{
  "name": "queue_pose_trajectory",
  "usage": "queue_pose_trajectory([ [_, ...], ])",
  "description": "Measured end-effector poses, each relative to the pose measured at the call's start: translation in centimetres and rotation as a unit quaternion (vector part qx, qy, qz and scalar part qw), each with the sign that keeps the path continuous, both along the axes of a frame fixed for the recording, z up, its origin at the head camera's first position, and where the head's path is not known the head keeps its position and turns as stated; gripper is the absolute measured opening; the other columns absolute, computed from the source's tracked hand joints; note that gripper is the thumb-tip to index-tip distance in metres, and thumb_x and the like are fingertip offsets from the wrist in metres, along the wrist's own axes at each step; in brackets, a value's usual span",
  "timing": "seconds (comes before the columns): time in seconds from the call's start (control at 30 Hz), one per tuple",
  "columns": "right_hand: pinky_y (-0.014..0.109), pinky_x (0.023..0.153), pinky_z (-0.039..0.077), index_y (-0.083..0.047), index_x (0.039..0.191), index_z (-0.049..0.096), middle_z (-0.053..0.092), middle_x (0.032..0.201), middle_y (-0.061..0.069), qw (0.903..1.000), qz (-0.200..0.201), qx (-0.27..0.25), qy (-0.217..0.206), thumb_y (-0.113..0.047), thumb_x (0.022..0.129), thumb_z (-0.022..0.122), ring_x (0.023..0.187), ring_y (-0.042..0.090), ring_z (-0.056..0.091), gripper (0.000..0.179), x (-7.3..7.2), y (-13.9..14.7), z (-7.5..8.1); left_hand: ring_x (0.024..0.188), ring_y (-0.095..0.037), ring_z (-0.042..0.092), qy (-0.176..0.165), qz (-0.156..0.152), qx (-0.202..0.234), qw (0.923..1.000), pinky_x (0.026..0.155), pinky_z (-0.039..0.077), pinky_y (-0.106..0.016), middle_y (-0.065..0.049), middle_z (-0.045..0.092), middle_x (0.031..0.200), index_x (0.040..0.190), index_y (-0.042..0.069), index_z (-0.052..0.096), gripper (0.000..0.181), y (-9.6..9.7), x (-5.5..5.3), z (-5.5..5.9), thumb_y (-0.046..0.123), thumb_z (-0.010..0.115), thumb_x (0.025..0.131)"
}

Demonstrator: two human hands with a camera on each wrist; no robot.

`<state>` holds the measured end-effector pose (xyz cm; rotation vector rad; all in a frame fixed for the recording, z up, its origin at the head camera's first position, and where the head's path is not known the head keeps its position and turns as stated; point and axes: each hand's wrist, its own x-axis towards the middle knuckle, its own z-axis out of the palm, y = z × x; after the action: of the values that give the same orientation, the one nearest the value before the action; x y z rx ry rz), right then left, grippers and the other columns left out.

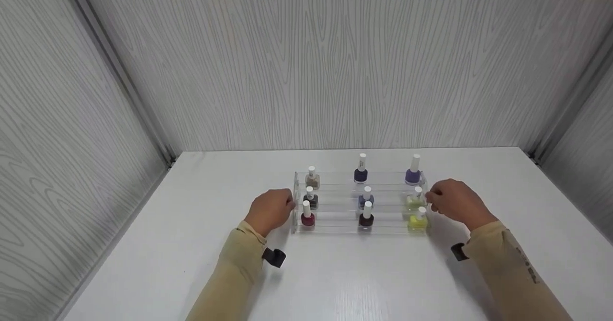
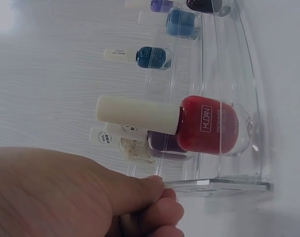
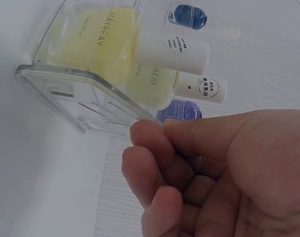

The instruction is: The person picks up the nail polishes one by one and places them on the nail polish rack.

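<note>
A clear acrylic tiered rack stands on the white table, bearing several nail polish bottles in three rows. At its left end my left hand pinches the side panel between thumb and curled fingers. My right hand pinches the opposite side panel by its upper edge. Closest to the left hand is a red nail polish bottle with a white cap. Beside the right hand are a yellow bottle, a paler yellow one and a purple one.
The white table meets a grey wood-grain back panel. Similar panels rise at the left and right. A dark bottle and a purple bottle's white cap stick up above the rack's back row.
</note>
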<state>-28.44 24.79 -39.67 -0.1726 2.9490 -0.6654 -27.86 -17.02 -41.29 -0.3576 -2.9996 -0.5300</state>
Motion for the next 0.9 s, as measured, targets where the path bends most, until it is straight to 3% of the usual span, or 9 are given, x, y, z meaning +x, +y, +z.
queue_pose_trajectory([
  [0.27, 0.041, 0.072, 0.049, 0.0, 0.101, 0.071, 0.068, 0.084, 0.007, 1.0, 0.003, -0.005, 0.007, -0.021, 0.107, 0.054, 0.079, 0.022, 0.06, 0.028, 0.1, 0.6, -0.1, 0.071, -0.02, 0.056, -0.004, -0.012, -0.015, 0.9998, 0.07, 0.05, -0.041, -0.004, 0.065, 0.08, 0.088, 0.007, 0.067, 0.018, 0.6, -0.5, -0.2, 0.018, 0.065, 0.102],
  [0.63, 0.04, 0.073, 0.05, 0.003, 0.105, 0.07, 0.068, 0.086, 0.009, 0.9997, -0.005, -0.014, -0.022, -0.02, 0.107, 0.053, 0.08, 0.022, 0.06, 0.028, 0.1, 0.4, -0.3, 0.074, -0.02, 0.056, -0.026, -0.008, -0.018, 0.9995, 0.072, 0.05, -0.041, -0.003, 0.066, 0.084, 0.094, 0.008, 0.069, 0.017, 0.4, -0.4, 0.2, 0.02, 0.062, 0.104],
  [0.73, 0.039, 0.072, 0.051, 0.004, 0.105, 0.069, 0.068, 0.086, 0.01, 0.9996, -0.001, -0.017, -0.025, -0.017, 0.107, 0.051, 0.079, 0.021, 0.062, 0.027, 0.3, 0.4, -0.2, 0.078, -0.021, 0.062, -0.021, -0.013, -0.013, 0.9996, 0.076, 0.052, -0.043, -0.003, 0.07, 0.087, 0.096, 0.009, 0.071, 0.018, 0.1, -0.1, 0.2, 0.019, 0.06, 0.105],
  [0.83, 0.04, 0.071, 0.053, 0.004, 0.105, 0.069, 0.069, 0.087, 0.011, 0.9998, 0.007, -0.02, -0.003, -0.014, 0.106, 0.05, 0.079, 0.021, 0.065, 0.026, 0.7, 0.5, 0.1, 0.088, -0.024, 0.068, -0.01, -0.009, 0.0, 0.9999, 0.082, 0.054, -0.046, -0.005, 0.073, 0.094, 0.099, 0.009, 0.072, 0.019, -0.4, 0.1, 0.2, 0.018, 0.057, 0.106],
  [0.9, 0.041, 0.071, 0.053, 0.004, 0.108, 0.069, 0.07, 0.09, 0.012, 0.9992, 0.003, -0.021, 0.035, -0.013, 0.106, 0.05, 0.08, 0.022, 0.065, 0.026, 1.0, 0.6, 0.4, 0.09, -0.026, 0.069, 0.003, -0.001, 0.012, 0.9999, 0.083, 0.055, -0.047, -0.006, 0.074, 0.097, 0.102, 0.008, 0.072, 0.02, -0.6, 0.1, 0.3, 0.018, 0.055, 0.107],
])
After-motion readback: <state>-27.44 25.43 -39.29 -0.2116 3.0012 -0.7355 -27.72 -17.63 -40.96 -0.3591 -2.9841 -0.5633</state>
